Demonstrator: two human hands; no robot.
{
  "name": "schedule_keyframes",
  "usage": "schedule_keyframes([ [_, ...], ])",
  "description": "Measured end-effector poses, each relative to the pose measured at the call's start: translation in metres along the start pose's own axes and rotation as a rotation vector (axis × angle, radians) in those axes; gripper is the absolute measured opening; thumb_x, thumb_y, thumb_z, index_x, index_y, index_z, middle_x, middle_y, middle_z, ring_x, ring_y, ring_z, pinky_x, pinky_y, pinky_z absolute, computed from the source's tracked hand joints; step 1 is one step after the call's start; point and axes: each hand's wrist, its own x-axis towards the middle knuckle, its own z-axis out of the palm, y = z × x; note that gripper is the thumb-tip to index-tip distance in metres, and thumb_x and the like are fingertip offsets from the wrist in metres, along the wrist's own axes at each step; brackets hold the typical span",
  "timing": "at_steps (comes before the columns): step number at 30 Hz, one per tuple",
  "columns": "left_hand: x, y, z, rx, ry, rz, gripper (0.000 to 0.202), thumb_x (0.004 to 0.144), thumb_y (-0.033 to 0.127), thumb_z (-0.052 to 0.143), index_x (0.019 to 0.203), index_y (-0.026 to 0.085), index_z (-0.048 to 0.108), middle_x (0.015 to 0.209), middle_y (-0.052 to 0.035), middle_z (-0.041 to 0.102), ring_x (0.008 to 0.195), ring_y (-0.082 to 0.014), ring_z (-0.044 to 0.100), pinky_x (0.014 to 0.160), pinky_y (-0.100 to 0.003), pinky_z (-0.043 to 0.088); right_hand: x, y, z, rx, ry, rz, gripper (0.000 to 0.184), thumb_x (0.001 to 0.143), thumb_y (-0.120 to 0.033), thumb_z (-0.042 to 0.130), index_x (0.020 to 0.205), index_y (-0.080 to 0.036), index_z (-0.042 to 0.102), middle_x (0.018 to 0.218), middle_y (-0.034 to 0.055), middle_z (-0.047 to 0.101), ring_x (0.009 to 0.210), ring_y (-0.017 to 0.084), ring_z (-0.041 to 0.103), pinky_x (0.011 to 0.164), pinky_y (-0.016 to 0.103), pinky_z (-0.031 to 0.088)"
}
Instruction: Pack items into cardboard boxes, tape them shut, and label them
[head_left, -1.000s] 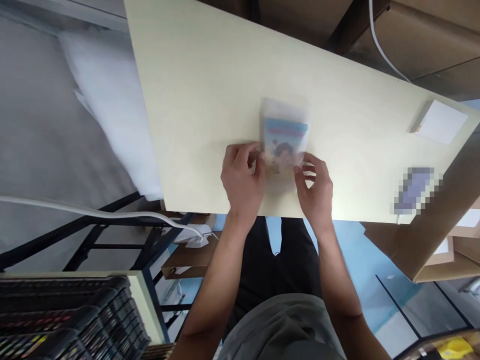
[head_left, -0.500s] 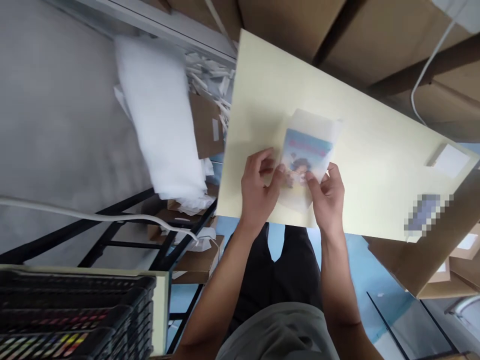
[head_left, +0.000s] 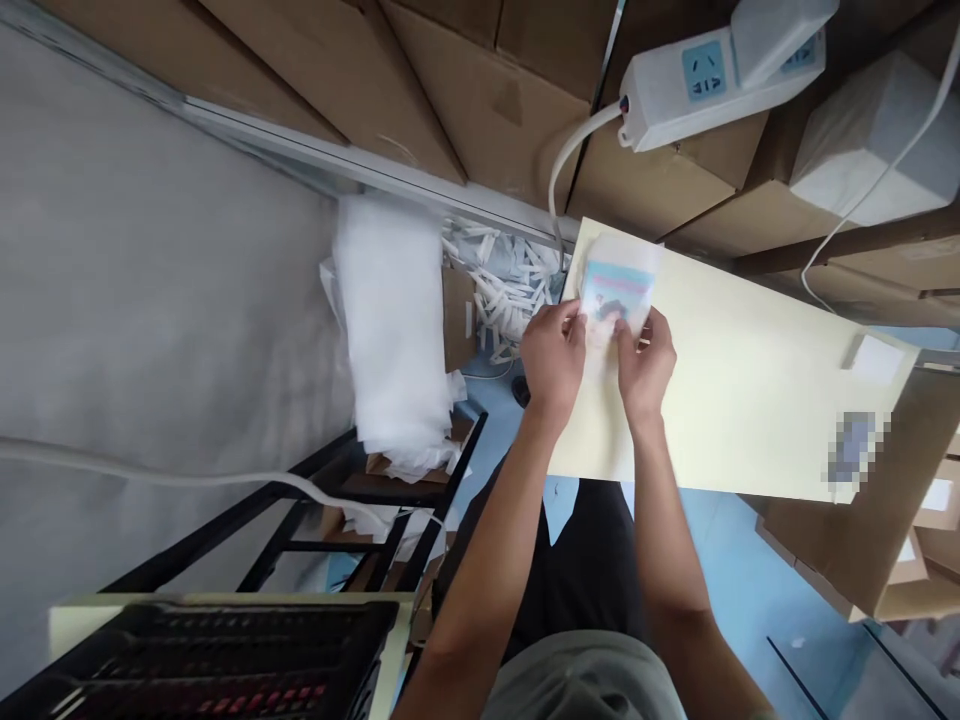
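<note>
A translucent plastic packet (head_left: 619,278) with a blue, pink-lettered printed picture inside is held up over the pale yellow tabletop (head_left: 720,390). My left hand (head_left: 553,350) is closed on its left edge, thumb on the front. On the opposite side, my right hand (head_left: 646,362) pinches the lower right edge, its thumb across the printed picture. The packet's upper end is whitish and see-through. Fingers behind it are partly hidden.
White sheets (head_left: 394,330) hang at the left beside a heap of paper strips (head_left: 514,285). A power strip (head_left: 720,85) lies on cardboard boxes (head_left: 480,110) beyond the table. A black crate (head_left: 225,650) stands lower left. An open carton (head_left: 892,500) is at the right.
My view has swung toward the left and up, bringing the power strip into sight. My left hand now grips the packet's edge more closely, while the right hand keeps its hold.
</note>
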Motion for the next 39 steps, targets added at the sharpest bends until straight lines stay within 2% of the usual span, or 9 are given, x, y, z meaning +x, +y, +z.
schedule_keyframes([
  [3,-0.001,-0.001,0.012,0.037,0.025,0.066,0.015,0.105,0.018,0.071,0.113,0.025,0.082,0.115,-0.0097,0.08,0.106,-0.0274,0.079,0.105,-0.043,0.063,-0.001,0.006,0.0,-0.132,0.063,-0.078,0.049,0.107,-0.046,0.067,0.148,-0.019,0.067,0.135,0.0182,0.069,0.118,0.03,0.07,0.108,0.054,0.062],
  [6,-0.011,-0.006,0.008,0.024,0.089,0.097,0.016,0.109,0.025,0.07,0.12,0.025,0.081,0.124,-0.0104,0.078,0.102,-0.0243,0.077,0.099,-0.038,0.063,-0.01,0.007,-0.005,-0.183,0.091,-0.178,0.054,0.108,-0.048,0.066,0.154,-0.02,0.064,0.149,0.0217,0.06,0.144,0.037,0.06,0.124,0.066,0.052],
  [10,-0.042,-0.013,-0.019,0.031,0.197,0.06,0.019,0.11,0.03,0.068,0.122,0.024,0.081,0.12,-0.009,0.078,0.082,-0.0184,0.072,0.086,-0.033,0.063,-0.034,0.002,-0.017,-0.161,0.071,-0.272,0.05,0.113,-0.052,0.06,0.155,-0.025,0.064,0.159,0.02,0.056,0.158,0.038,0.05,0.131,0.073,0.044],
  [13,-0.084,-0.015,-0.044,0.032,0.262,0.025,0.019,0.107,0.027,0.067,0.118,0.023,0.082,0.114,-0.0078,0.077,0.078,-0.0167,0.07,0.081,-0.032,0.062,-0.061,-0.002,-0.031,-0.129,0.02,-0.34,0.044,0.114,-0.051,0.058,0.15,-0.027,0.067,0.159,0.0189,0.058,0.159,0.038,0.051,0.132,0.074,0.044],
  [17,-0.163,-0.006,-0.075,0.003,0.363,-0.041,0.02,0.106,0.03,0.066,0.118,0.024,0.081,0.117,-0.0081,0.077,0.078,-0.0161,0.071,0.079,-0.032,0.063,-0.107,-0.012,-0.058,-0.069,-0.067,-0.448,0.039,0.115,-0.048,0.058,0.147,-0.027,0.069,0.158,0.0184,0.061,0.16,0.038,0.051,0.132,0.075,0.043],
  [22,-0.282,0.018,-0.118,-0.057,0.533,-0.045,0.023,0.107,0.037,0.066,0.118,0.024,0.081,0.121,-0.0096,0.078,0.087,-0.0176,0.074,0.083,-0.033,0.064,-0.186,-0.034,-0.105,0.035,-0.227,-0.601,0.035,0.116,-0.044,0.059,0.143,-0.025,0.07,0.156,0.019,0.065,0.16,0.036,0.051,0.132,0.072,0.044],
  [30,-0.469,0.042,-0.192,-0.135,0.894,-0.146,0.025,0.103,0.043,0.068,0.111,0.024,0.083,0.117,-0.0095,0.079,0.091,-0.0187,0.073,0.084,-0.033,0.062,-0.344,-0.062,-0.166,0.104,-0.703,-0.885,0.033,0.116,-0.042,0.055,0.134,-0.022,0.076,0.143,0.0183,0.075,0.147,0.033,0.065,0.129,0.063,0.052],
  [35,-0.577,0.019,-0.24,-0.198,1.209,-0.231,0.024,0.1,0.044,0.069,0.101,0.023,0.082,0.112,-0.009,0.08,0.093,-0.0201,0.073,0.086,-0.033,0.06,-0.447,-0.078,-0.186,0.132,-1.038,-1.1,0.03,0.115,-0.036,0.057,0.13,-0.024,0.079,0.139,0.0164,0.079,0.144,0.033,0.068,0.126,0.06,0.055],
  [39,-0.66,-0.035,-0.281,-0.386,1.484,-0.323,0.019,0.096,0.039,0.074,0.101,0.021,0.079,0.103,-0.0064,0.079,0.087,-0.0183,0.071,0.086,-0.032,0.058,-0.53,-0.089,-0.182,0.15,-1.227,-1.219,0.029,0.114,-0.034,0.058,0.127,-0.022,0.081,0.136,0.0166,0.081,0.139,0.032,0.071,0.123,0.057,0.056],
])
